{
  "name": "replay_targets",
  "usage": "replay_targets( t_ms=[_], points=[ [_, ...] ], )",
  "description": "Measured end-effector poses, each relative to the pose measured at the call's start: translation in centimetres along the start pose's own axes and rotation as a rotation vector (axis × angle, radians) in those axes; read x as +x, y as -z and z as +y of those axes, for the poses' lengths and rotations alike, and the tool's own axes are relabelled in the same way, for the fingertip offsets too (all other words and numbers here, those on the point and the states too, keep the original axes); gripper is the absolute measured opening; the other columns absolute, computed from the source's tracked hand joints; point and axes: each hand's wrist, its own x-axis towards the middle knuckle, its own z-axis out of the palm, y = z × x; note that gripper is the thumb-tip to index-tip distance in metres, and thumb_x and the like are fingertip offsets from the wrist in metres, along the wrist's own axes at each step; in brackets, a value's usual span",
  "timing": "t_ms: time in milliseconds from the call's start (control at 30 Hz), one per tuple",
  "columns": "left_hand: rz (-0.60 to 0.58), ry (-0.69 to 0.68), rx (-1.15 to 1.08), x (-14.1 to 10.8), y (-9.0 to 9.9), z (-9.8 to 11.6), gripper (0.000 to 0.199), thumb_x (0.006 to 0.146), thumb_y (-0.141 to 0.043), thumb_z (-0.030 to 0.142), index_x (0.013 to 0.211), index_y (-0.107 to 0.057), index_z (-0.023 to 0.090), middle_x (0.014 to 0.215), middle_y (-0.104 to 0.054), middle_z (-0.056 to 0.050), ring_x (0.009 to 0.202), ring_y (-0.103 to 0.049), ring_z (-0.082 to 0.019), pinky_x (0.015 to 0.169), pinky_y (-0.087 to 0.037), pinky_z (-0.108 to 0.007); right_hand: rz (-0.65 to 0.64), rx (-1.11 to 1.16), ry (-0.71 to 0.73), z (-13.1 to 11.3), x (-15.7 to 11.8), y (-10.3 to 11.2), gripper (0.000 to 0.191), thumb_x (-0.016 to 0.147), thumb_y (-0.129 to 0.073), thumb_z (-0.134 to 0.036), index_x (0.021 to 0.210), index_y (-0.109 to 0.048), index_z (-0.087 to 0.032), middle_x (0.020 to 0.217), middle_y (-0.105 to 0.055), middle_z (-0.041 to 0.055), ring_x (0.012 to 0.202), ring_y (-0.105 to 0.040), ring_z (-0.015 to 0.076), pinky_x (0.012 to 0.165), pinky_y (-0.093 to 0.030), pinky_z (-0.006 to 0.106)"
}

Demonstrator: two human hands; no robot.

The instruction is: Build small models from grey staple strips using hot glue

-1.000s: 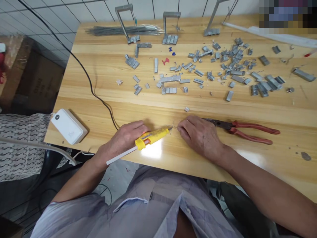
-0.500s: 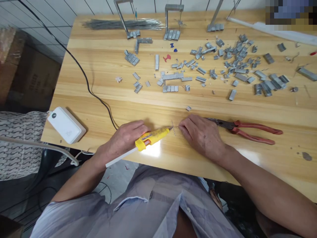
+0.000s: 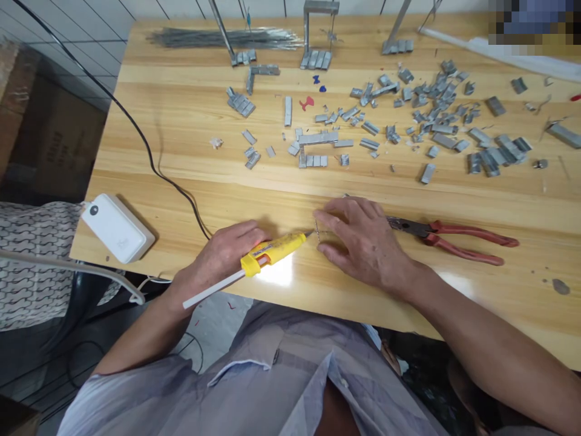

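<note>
Over the tabletop (image 3: pixel 281 188), our right hand (image 3: pixel 367 242) has opened from its earlier pinch; its grip is now moderately wide, finger and thumb parted around the thin wire piece (image 3: pixel 317 231), though we cannot tell whether they touch it. Our left hand (image 3: pixel 227 251) keeps its grip closed on the yellow glue gun (image 3: pixel 275 252), near the front edge. The gun's long axis slants from lower left to upper right, nozzle pointing right at the wire piece, whose crossbar runs nearly straight away from us, just beside the nozzle.
</note>
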Motion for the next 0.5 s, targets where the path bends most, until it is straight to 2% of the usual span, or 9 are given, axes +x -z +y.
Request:
replay_targets(
  t_ms=[100,267,500],
  points=[
    [0.010,-0.010,-0.012,-0.15,-0.08,-0.05,0.030,0.111,-0.044,0.036,0.103,-0.064,0.016,0.085,-0.069,-0.007,0.076,-0.064,-0.018,0.065,-0.050,-0.029,-0.002,0.013,0.017,0.11,-0.01,-0.26,0.040,0.097,-0.065,-0.035,0.134,-0.062,-0.020,0.140,-0.063,0.0187,0.128,-0.055,0.0364,0.100,-0.046,0.053],
    [0.017,0.002,-0.025,-0.26,-0.18,-0.19,0.025,0.109,-0.049,0.035,0.103,-0.066,0.017,0.088,-0.070,-0.007,0.078,-0.066,-0.019,0.067,-0.052,-0.029,-0.007,0.039,0.002,0.16,-0.15,-0.59,0.037,0.098,-0.066,-0.035,0.132,-0.064,-0.020,0.142,-0.062,0.0199,0.129,-0.056,0.0367,0.102,-0.046,0.055],
    [0.007,-0.014,0.013,-0.15,-0.12,-0.09,0.029,0.111,-0.047,0.037,0.103,-0.066,0.017,0.088,-0.071,-0.007,0.077,-0.066,-0.019,0.067,-0.051,-0.029,-0.013,0.051,0.007,0.23,-0.36,-0.77,0.039,0.099,-0.065,-0.036,0.135,-0.062,-0.021,0.142,-0.063,0.0196,0.131,-0.056,0.0367,0.104,-0.047,0.056]
  ],
)
